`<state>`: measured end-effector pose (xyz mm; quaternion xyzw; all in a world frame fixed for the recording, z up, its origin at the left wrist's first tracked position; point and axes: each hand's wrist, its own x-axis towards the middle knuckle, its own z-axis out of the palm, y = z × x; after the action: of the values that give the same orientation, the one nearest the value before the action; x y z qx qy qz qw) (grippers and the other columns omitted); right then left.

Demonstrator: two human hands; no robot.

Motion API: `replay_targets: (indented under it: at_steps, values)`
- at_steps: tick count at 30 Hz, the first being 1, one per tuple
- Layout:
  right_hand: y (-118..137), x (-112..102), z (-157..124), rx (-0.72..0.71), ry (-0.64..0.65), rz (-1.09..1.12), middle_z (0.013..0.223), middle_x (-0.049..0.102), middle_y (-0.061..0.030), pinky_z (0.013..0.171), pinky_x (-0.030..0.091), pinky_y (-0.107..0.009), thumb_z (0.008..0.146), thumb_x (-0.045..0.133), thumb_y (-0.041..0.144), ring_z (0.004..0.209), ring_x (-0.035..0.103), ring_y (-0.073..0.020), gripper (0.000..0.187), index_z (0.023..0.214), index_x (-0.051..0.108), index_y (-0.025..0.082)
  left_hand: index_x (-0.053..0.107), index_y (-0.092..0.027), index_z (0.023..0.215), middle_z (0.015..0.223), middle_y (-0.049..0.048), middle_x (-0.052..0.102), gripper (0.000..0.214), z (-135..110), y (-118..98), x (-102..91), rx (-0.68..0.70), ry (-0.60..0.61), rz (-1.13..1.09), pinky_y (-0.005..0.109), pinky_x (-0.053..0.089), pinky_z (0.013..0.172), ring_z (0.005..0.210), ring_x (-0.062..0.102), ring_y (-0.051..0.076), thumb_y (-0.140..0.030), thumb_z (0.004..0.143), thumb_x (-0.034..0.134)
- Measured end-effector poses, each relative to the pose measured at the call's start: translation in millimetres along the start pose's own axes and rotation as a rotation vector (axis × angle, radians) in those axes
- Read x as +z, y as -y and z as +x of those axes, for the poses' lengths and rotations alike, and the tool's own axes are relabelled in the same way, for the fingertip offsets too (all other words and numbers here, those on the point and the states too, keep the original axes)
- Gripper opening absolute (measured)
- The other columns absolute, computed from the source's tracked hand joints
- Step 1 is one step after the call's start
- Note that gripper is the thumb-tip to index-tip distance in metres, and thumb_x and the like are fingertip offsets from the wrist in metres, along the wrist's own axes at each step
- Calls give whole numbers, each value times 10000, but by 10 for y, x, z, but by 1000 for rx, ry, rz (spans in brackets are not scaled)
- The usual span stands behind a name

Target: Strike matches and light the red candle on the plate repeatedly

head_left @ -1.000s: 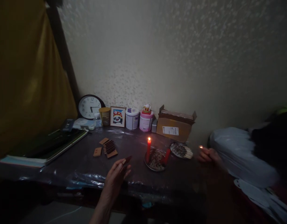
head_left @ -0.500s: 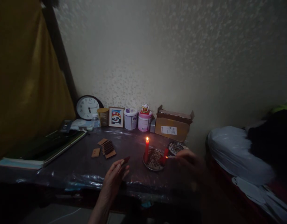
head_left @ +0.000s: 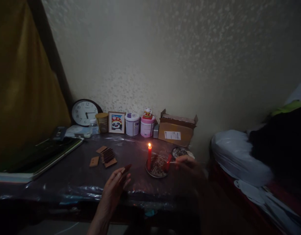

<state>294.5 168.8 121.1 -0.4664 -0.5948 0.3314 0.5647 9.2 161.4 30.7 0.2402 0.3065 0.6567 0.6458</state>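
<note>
My left hand [head_left: 115, 182] pinches a small brown-and-tan match striker piece [head_left: 126, 168] above the table's front part. My right hand [head_left: 188, 163], dim and partly blurred, grips a thin match [head_left: 173, 162] pointing left. The match's tip is at a short, tilted red candle [head_left: 168, 160], with a faint red glow there. A tall red candle [head_left: 150, 159] burns upright at the left side of a round metal dish [head_left: 157, 176] holding dark and pale bits. Behind my right hand lies a second dish [head_left: 179, 152] with dark-and-white contents and pale sticks.
Brown cards and dark strips [head_left: 107, 156] lie on the plastic-covered table [head_left: 74, 169]. Along the wall stand a clock [head_left: 84, 112], a panda picture [head_left: 116, 122], tubs [head_left: 132, 124] and a cardboard box [head_left: 176, 130]. White bags [head_left: 238, 156] are at right.
The view has turned slightly right, so everything sits further left. The match tip has shifted slightly left against the short candle, and its glow looks dimmer. Both hands keep their grips.
</note>
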Motion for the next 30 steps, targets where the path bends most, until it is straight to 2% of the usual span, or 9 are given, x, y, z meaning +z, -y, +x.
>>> replay_targets:
  at_steps: [2,4,6,8,12,17,25,30]
  values:
    - [-220,-210,84,55,-215,-56,566,642,12,566,451,-245,623,720,413,581,591,-154,239,679,656,190,638,-206,893,1090,47,666,229,6,-4,5,0,5,-1,305,510,775,867,636,188,-316,696,678]
    - [-468,-448,144,134,-423,-101,622,678,2,553,465,-255,623,688,444,599,621,-175,290,775,666,198,638,-206,899,1095,52,665,231,8,-10,23,3,6,-3,308,510,777,868,636,189,-312,697,677]
    - [-697,-668,166,154,-509,-141,622,683,-6,548,470,-259,639,639,454,596,628,-180,329,830,661,187,639,-211,912,1109,53,661,238,6,-12,47,8,11,-1,314,507,787,876,635,189,-317,701,672]
    - [-882,-849,164,176,-541,-196,620,685,-17,526,465,-261,624,631,452,581,628,-187,339,810,665,171,639,-217,922,1125,50,655,242,1,-9,67,10,28,6,316,504,795,887,633,188,-323,707,665]
    - [-1128,-1112,207,211,-561,-330,621,691,-36,530,458,-278,597,598,453,604,632,-215,328,731,667,161,641,-229,918,1129,42,658,243,3,15,83,5,32,15,324,499,805,893,635,191,-327,698,669]
    - [-1328,-1321,369,234,-529,-478,702,707,-65,606,465,-293,614,569,419,720,644,-245,282,681,666,162,637,-224,909,1115,48,662,255,32,44,85,-15,16,11,325,507,788,873,640,191,-333,684,684]
    - [-1576,-1406,574,265,-429,-635,835,667,-17,714,487,-320,840,564,323,757,626,-143,199,835,630,135,621,-211,911,1155,58,631,217,30,58,93,-36,19,25,310,522,771,894,629,187,-314,724,656]
    - [-1647,-1393,758,210,-415,-676,878,655,-13,721,501,-324,864,548,330,779,625,-146,212,860,623,131,623,-210,906,1162,61,629,233,37,63,65,-42,1,44,306,530,758,883,639,192,-310,703,678]
